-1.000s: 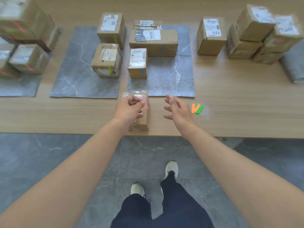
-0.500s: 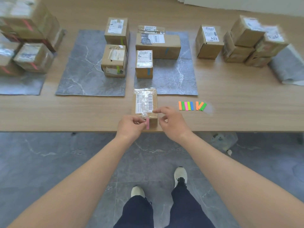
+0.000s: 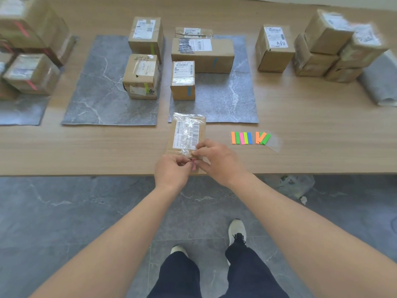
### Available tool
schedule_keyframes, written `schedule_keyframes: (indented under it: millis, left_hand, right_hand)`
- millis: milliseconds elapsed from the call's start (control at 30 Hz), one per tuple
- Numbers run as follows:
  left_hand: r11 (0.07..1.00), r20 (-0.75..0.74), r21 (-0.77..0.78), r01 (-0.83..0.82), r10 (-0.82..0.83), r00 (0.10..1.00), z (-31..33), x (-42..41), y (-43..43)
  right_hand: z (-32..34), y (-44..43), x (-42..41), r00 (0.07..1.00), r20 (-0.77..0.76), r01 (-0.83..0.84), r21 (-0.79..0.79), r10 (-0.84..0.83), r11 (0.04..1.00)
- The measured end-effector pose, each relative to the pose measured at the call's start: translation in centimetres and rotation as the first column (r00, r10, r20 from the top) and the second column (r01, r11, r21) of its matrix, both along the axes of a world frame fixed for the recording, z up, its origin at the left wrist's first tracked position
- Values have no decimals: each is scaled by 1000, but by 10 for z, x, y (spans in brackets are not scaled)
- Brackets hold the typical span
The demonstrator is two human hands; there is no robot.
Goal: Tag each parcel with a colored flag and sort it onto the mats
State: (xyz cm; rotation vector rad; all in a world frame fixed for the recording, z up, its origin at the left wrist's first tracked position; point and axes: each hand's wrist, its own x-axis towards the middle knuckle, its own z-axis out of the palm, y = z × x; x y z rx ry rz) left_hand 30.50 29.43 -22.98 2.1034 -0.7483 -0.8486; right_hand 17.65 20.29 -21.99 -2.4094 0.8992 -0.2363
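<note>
A small cardboard parcel (image 3: 185, 134) with a taped label lies near the table's front edge. At its near end my left hand (image 3: 173, 172) pinches a pink flag (image 3: 194, 164), which hangs down the parcel's front face. My right hand (image 3: 219, 161) meets it there, fingertips at the flag's top and on the parcel's near edge. A strip of coloured flags (image 3: 250, 138) lies on the table to the right. Three grey mats hold tagged parcels: left mat (image 3: 21, 110) with pink tags, middle mat (image 3: 98, 93) with green tags, right mat (image 3: 227, 97) with blue tags.
Several untagged parcels (image 3: 318, 50) are stacked at the back right of the wooden table (image 3: 86, 147). A rolled grey mat (image 3: 380, 87) lies at the far right. My feet stand on the grey floor below the table edge.
Both hands have drawn back to the parcel's near end, the left bringing the pink flag down onto its front face. The right hand has closed in on the flag. The camera has tilted.
</note>
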Motion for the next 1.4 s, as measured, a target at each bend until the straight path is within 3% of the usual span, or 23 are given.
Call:
schedule_keyframes:
  millis: [367,567,667,800,867,933,1000,1067,1100,1200,1400]
  left_hand:
    - [999,117,13,29,-30,993,-3,2,-1]
    - [975,205,220,-37,-9,979,-9,20,11]
    - [952,146,254,-173,139,979,-9,36,19]
    - [951,15,181,-252,253,967,2,49,11]
    - [954,-69,117,-275,284,956,9,51,3]
    - [956,-192,49,-290,294,936,17,50,-5]
    - [954,-326,11,-300,288,901,22,48,-10]
    - [957,-428,-10,-289,257,867,23,45,-11]
    - [961,-454,-13,-275,240,858,23,44,-11]
    - [966,-481,-25,-257,214,850,27,43,-10]
    - [963,-511,-68,-259,190,838,59,51,-4]
  right_hand:
    - [-19,1,12,996,64,75,-162,-65,984]
    - [-28,6,21,990,78,136,-234,-121,963]
    - [-33,11,27,989,58,148,-293,-137,945]
    - [-36,15,28,986,54,167,-326,-158,930]
    - [-31,15,25,983,59,185,-216,-176,959]
    - [-19,17,25,929,176,313,100,-326,945]
    - [-6,19,27,784,194,432,511,-590,743]
    - [3,17,33,710,91,421,740,-699,524]
    - [6,17,34,712,55,400,787,-700,469]
    - [18,19,37,721,28,379,821,-693,428]
    - [51,29,47,710,63,406,777,-702,481]
